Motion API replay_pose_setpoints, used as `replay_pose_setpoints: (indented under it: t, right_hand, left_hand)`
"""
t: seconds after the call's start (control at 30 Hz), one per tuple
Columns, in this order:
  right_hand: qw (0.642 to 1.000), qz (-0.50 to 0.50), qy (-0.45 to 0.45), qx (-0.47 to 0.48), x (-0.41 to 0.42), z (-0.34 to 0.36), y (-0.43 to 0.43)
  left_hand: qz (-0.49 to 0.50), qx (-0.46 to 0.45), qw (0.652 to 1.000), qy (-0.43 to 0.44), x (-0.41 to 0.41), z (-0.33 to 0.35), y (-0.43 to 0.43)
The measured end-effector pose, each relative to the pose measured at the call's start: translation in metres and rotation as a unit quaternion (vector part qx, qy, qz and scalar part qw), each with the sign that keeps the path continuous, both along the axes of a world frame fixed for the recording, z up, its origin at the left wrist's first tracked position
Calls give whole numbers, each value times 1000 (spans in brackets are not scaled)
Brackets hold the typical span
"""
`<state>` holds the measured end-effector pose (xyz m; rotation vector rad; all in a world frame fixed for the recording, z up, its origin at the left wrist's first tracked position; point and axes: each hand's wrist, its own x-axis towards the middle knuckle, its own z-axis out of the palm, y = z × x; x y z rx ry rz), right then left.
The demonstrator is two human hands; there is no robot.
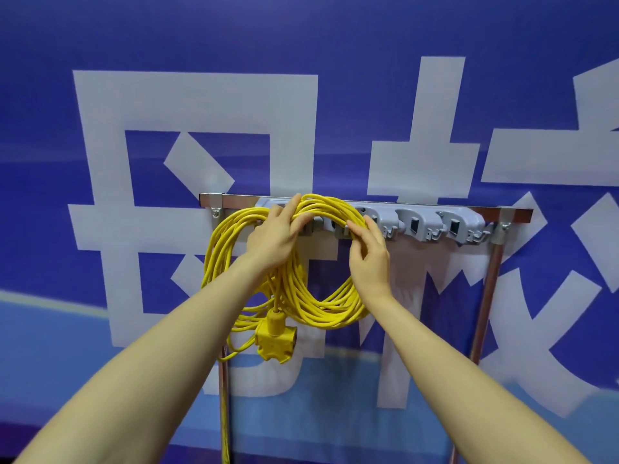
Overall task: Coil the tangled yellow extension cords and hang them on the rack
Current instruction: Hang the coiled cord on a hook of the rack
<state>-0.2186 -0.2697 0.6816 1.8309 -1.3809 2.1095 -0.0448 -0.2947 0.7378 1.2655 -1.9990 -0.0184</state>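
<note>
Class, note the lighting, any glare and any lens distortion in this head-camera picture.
Head view: light is soft and even, the yellow cord casting hardly any shadow; head view: the rack has a sheen near its right end; head view: the wide lens swells the forearms toward the lower corners.

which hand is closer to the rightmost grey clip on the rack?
Right. The right hand pinches the yellow cord coil to the left of the rightmost grey clip. The left hand grips the coil's top farther left.
</note>
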Motion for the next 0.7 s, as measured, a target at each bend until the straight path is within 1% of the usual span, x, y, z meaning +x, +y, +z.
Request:
replay_pose_setpoints:
  t: [0.07,0.17,0.3,0.37,0.43,0.47,0.5,0.6,0.67,0.7]
  right_hand:
    - [1000,12,-8,8,5,-4,2]
    - [999,3,49,18,2,-7,3]
    - [997,-5,73,20,-2,-13,5]
    - [994,-28,107,28,-7,-25,5]
    - [985,-51,159,34,-13,-40,4]
    - [985,-47,160,31,-15,-45,5]
    - [989,-37,142,31,-16,-45,7]
    - [993,-27,104,38,-16,-33,15]
    - [994,-25,101,31,-15,-24,20]
    - [994,-27,106,28,-16,-21,22]
  left_hand:
    - [4,12,1000,16,-2,0,3]
    - [-6,22,999,49,-3,5,-1]
    - [-8,-23,999,43,3,4,-6]
    - [-45,-13,998,28,7,5,-11]
    - [-100,21,994,32,11,9,-15]
    - [-119,33,991,51,12,9,-16]
    - [-129,39,988,80,11,7,-15]
    - [-140,35,971,191,0,-5,-9]
    - [-122,37,958,256,-10,-9,-5]
    - [-105,38,955,273,-13,-10,-4]
